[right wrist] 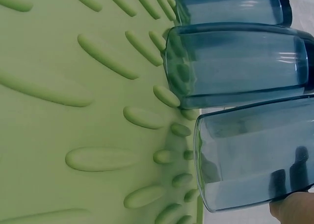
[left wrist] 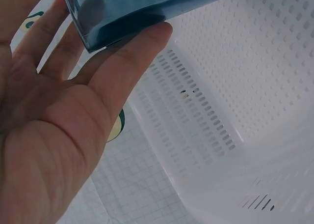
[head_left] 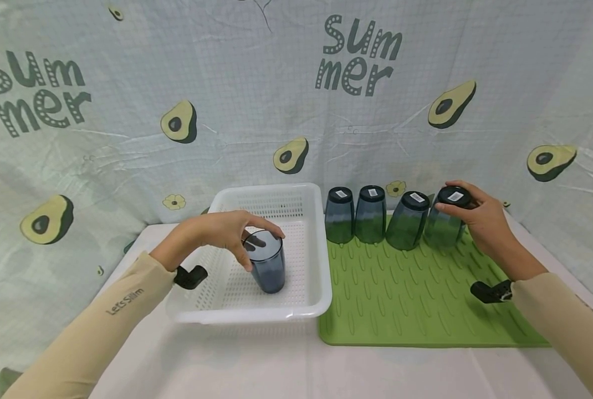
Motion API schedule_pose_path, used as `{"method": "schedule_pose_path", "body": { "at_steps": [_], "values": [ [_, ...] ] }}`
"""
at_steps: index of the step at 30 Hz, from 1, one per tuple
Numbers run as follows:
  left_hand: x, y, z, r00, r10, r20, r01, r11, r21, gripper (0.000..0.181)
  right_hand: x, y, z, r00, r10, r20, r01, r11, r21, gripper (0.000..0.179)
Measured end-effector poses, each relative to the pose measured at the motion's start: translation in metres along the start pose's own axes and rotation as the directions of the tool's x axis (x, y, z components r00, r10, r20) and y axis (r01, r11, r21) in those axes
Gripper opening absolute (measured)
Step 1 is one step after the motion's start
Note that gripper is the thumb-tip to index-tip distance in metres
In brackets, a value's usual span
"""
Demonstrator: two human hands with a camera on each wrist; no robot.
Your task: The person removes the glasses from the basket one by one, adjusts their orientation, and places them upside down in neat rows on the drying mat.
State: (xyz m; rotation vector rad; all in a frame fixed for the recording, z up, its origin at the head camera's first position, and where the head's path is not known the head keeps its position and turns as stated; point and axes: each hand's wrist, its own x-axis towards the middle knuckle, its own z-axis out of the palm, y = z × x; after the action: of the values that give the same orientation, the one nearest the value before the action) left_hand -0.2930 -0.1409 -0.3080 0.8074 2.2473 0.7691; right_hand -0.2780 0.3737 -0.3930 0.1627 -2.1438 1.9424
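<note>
My left hand (head_left: 229,233) grips a blue tinted drinking glass (head_left: 270,274) near its rim, thumb on the near side. This glass stands mouth up, slightly tilted, inside the white perforated basket (head_left: 325,277); whether its base touches the bottom I cannot tell. In the left wrist view, its side (left wrist: 147,8) shows above my thumb. At the row's right end, my right hand (head_left: 486,221) holds another glass (head_left: 442,230) around its base. That one is upside down, its mouth at the green ribbed mat (head_left: 401,299). Fingertips show through its wall (right wrist: 245,160) in the right wrist view.
Three more upside-down glasses stand along the mat's back edge: a left one (head_left: 340,219), a middle one (head_left: 370,219) and a tilted-looking one (head_left: 407,224) beside my right hand. Behind them hangs a patterned curtain (head_left: 256,111). Basket and mat share a white table (head_left: 226,360).
</note>
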Motion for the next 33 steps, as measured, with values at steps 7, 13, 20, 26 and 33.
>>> {"method": "schedule_pose_path", "body": {
  "at_steps": [7, 13, 20, 26, 33],
  "values": [
    [0.0, -0.001, 0.001, 1.0, 0.001, 0.003, -0.001, 1.0, -0.006, 0.087, 0.0, 0.003, 0.0, 1.0, 0.002, 0.003, -0.002, 0.994, -0.105, 0.058],
    [-0.001, -0.002, 0.002, 1.0, 0.001, 0.001, -0.001, 1.0, -0.005, 0.087, 0.0, 0.007, 0.0, 1.0, 0.018, 0.002, -0.018, 0.989, -0.146, 0.059],
    [-0.002, -0.002, 0.002, 1.0, 0.003, 0.008, -0.003, 1.0, -0.017, 0.086, 0.001, 0.012, 0.001, 0.999, 0.047, -0.022, -0.05, 0.975, -0.216, 0.059],
    [-0.003, 0.001, -0.001, 1.0, 0.003, 0.008, -0.003, 1.0, -0.002, 0.087, 0.003, 0.015, -0.006, 0.994, 0.097, -0.045, -0.106, 0.949, -0.298, 0.058],
    [0.001, 0.004, -0.002, 1.0, -0.003, 0.019, 0.003, 0.999, 0.032, 0.087, 0.003, 0.017, -0.013, 0.994, 0.112, -0.01, -0.11, 0.948, -0.297, 0.058]
  ]
}}
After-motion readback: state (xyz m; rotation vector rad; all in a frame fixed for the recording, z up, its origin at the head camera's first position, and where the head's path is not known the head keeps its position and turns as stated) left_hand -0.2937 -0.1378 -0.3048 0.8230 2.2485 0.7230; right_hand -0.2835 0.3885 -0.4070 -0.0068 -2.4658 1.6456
